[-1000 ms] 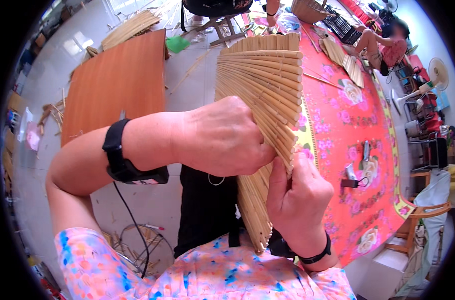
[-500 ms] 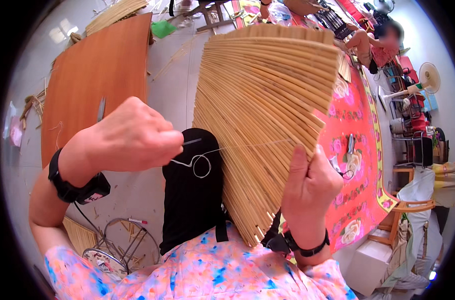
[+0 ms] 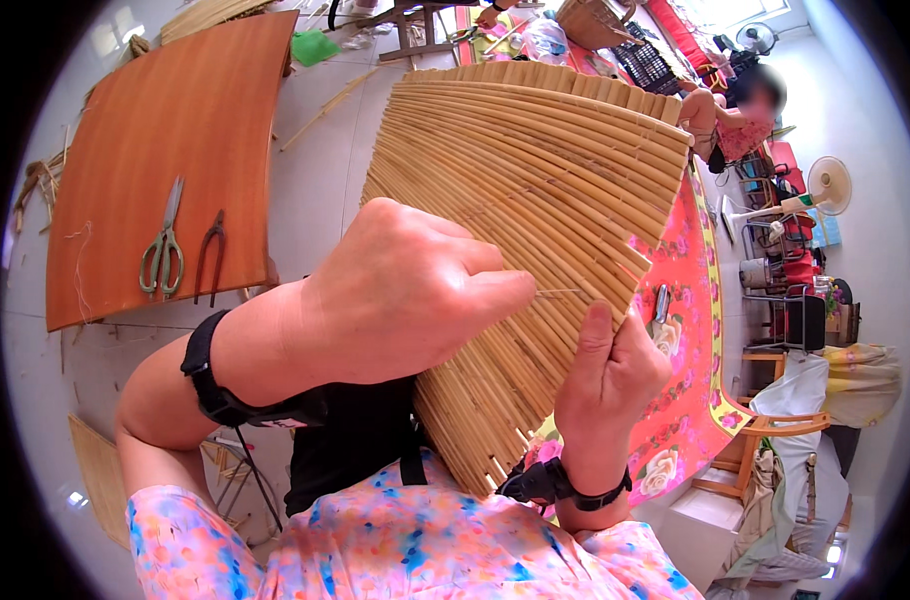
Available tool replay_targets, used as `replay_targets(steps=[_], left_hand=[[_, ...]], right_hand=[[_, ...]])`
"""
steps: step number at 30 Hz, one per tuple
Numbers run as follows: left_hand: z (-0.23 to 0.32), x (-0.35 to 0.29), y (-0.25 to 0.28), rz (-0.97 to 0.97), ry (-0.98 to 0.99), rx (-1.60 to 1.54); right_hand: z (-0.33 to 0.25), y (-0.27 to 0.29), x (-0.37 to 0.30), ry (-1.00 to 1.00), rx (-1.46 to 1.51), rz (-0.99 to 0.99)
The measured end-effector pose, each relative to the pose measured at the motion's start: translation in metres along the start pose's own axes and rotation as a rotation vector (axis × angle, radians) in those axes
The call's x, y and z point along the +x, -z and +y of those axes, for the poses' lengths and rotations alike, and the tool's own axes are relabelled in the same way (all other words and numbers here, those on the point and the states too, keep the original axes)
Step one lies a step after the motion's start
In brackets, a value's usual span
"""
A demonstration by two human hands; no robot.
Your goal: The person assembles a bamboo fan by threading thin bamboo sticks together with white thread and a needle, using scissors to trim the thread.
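Across my lap leans a fan-shaped mat of slim yellow bamboo sticks (image 3: 515, 190), laid side by side. My right hand (image 3: 612, 365) pinches its right edge, thumb on top and fingers underneath. My left hand (image 3: 415, 290) is a closed fist above the middle of the mat. A thin pale thread (image 3: 560, 292) runs from that fist to the stick edge beside my right thumb. The fist hides whatever else is inside it.
To the left, a brown board (image 3: 175, 110) bears green-handled scissors (image 3: 162, 255) and dark pliers (image 3: 211, 258). A red floral cloth (image 3: 690, 330) lies at right, a small metal tool (image 3: 662, 305) on it. Beyond are a seated person (image 3: 740, 125), a fan (image 3: 825, 190) and a wooden chair (image 3: 765, 430).
My left fist has moved right, over the mat and close to my right hand. The loose thread loop and dark thin tool by the fist no longer show. My right hand keeps its grip.
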State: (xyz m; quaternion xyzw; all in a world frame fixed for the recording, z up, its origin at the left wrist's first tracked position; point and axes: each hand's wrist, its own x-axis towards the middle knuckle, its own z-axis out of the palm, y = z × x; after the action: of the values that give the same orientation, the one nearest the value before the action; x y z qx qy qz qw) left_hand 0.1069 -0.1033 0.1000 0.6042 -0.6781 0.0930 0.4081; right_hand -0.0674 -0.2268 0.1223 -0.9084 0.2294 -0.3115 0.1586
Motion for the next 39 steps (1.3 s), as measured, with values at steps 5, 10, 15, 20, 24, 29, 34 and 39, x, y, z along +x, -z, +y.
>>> replay_targets(steps=[5,10,15,20,24,29,34,39], left_hand=[[0.000,0.005,-0.006,0.025,-0.022,-0.014],[0.000,0.007,-0.010,0.031,-0.026,-0.017],[-0.001,0.009,-0.012,0.029,-0.023,-0.025],[-0.003,0.010,-0.012,0.022,-0.034,-0.025],[-0.004,0.012,-0.015,0.019,-0.044,-0.035],[-0.003,0.014,-0.017,0.020,-0.050,-0.026],[0.000,0.015,-0.009,-0.028,-0.041,0.006],[-0.001,0.012,-0.002,0.013,-0.038,0.047]], right_hand=[[-0.001,-0.003,0.000,-0.012,0.021,0.027],[-0.002,-0.002,0.000,-0.001,0.004,0.016],[0.000,-0.002,0.000,0.023,0.003,0.018],[0.000,0.000,0.000,0.019,-0.009,-0.011],[0.001,-0.002,-0.001,0.021,-0.006,0.001],[-0.001,0.001,0.000,0.035,-0.028,-0.013],[-0.001,0.002,-0.001,0.029,-0.028,-0.056],[0.003,-0.002,-0.002,0.034,0.019,0.008]])
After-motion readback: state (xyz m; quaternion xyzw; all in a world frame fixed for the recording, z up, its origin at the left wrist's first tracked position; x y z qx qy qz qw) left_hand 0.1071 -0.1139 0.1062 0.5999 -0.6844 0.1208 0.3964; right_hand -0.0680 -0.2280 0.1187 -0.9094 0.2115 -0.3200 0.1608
